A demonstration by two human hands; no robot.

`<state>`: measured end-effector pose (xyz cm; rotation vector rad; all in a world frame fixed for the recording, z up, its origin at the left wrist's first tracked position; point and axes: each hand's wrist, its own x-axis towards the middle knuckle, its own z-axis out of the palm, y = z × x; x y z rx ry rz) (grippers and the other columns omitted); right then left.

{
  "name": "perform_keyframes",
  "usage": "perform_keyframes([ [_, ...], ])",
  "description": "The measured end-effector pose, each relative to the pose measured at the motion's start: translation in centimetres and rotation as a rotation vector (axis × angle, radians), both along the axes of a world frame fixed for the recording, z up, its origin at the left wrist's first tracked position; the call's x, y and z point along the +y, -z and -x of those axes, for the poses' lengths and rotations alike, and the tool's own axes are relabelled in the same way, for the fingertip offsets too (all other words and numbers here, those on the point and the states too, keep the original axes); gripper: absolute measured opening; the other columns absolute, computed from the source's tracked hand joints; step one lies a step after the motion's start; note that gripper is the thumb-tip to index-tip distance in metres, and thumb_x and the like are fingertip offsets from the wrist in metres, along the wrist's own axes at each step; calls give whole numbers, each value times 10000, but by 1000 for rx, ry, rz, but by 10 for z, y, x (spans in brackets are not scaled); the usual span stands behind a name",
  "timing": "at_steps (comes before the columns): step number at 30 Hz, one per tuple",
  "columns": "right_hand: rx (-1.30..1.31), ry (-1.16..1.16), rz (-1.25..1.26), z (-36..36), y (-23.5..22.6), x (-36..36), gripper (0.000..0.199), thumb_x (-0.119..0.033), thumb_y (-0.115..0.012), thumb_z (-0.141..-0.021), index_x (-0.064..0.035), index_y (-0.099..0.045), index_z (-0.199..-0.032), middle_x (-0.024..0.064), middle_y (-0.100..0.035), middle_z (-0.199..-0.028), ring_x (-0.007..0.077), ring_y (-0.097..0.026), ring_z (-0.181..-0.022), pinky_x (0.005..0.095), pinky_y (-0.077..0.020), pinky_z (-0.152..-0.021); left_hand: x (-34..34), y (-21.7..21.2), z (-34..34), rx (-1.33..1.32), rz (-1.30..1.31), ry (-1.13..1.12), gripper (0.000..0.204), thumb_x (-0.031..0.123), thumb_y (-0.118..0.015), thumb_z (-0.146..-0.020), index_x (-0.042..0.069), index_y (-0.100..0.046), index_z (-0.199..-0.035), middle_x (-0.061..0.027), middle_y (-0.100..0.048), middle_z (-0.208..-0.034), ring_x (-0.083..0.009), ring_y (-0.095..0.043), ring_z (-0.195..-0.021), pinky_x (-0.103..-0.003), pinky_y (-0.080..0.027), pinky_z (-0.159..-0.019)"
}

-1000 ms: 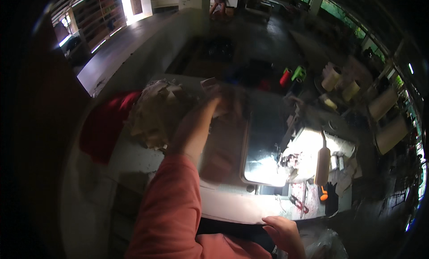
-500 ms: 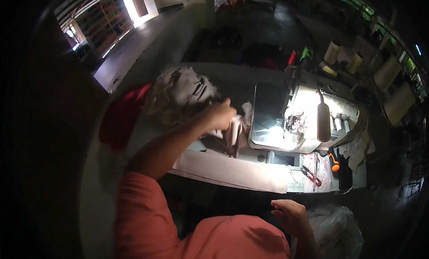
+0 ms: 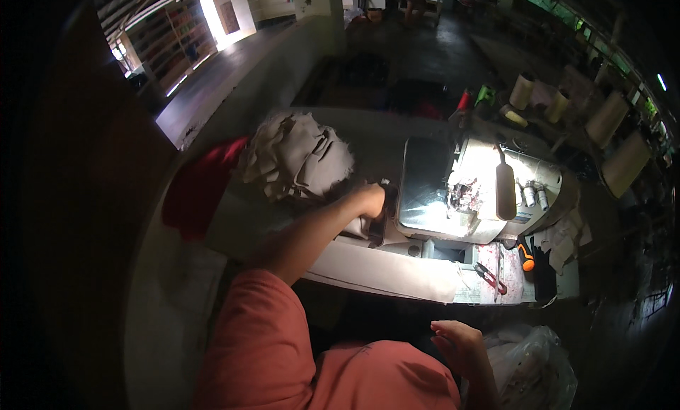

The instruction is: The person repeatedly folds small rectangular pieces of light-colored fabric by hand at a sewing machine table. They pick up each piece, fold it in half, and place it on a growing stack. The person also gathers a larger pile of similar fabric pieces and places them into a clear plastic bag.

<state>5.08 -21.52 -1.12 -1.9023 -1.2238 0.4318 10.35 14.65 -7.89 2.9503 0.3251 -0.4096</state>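
Note:
My left hand (image 3: 370, 199) reaches out over the sewing table (image 3: 234, 219) and grips a dark piece of fabric (image 3: 377, 226) at the left edge of the sewing machine's bright plate (image 3: 425, 190). Just behind the hand lies a heap of beige cut fabric pieces (image 3: 297, 158). My right hand (image 3: 457, 343) hangs low near my lap, fingers loosely apart, holding nothing, beside a clear plastic bag (image 3: 531, 367). A long beige strip (image 3: 382, 268) lies along the table's front edge.
A red cloth (image 3: 198, 190) drapes off the table's left side. Orange-handled snips (image 3: 490, 277) and a small orange tool (image 3: 524, 255) lie at the front right. Large thread cones (image 3: 623, 162) stand at the far right. The room beyond is dim.
My left hand has drawn back from the beige heap toward the machine plate and now holds a dark piece there. My right hand stayed low near my lap.

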Motion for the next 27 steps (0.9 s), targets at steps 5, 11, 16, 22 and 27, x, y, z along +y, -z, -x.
perform_keyframes([
  [5, 44, 43, -31, 5, 4, -11, 283, -27, -655, -661, -43, -570, -931, 123, -605, -828, 231, -607, -698, 286, -495, -605, 1, -27, 15, -126, 37, -239, 247, 147, -556, -632, 7, -610, -828, -203, -594, -854, -327, -584, -816, -382, -470, -704],
  [11, 101, 169, 2, 11, 15, -41, 286, -29, -660, -654, -44, -574, -926, 118, -600, -794, 243, -599, -687, 294, -494, -606, 8, -125, 40, -604, 314, -373, 373, 122, -627, -617, 47, -567, -977, -173, -596, -927, -219, -582, -851, -316, -452, -722],
  [16, 54, 167, -100, 13, 12, -58, 286, -59, -658, -656, -29, -577, -929, 122, -608, -861, 264, -598, -767, 317, -495, -669, -9, -202, 46, -783, 508, 142, 393, 95, -614, -634, 44, -565, -1020, -156, -575, -989, -212, -536, -960, -287, -413, -808],
  [22, -102, 201, -208, 27, 7, -84, 230, -144, -608, -719, -51, -565, -925, 94, -594, -849, 258, -573, -772, 338, -468, -663, -121, -240, 50, -765, 609, 289, 429, 102, -623, -614, 39, -537, -1029, -164, -553, -1002, -240, -524, -965, -316, -421, -802],
  [27, -63, 416, -114, 55, -20, -162, 277, -157, -597, -729, -59, -548, -983, 92, -598, -903, 235, -573, -848, 322, -467, -699, -265, -231, 8, -659, 759, 652, 460, 107, -631, -597, 35, -515, -1036, -171, -535, -1013, -263, -515, -970, -340, -428, -798],
])
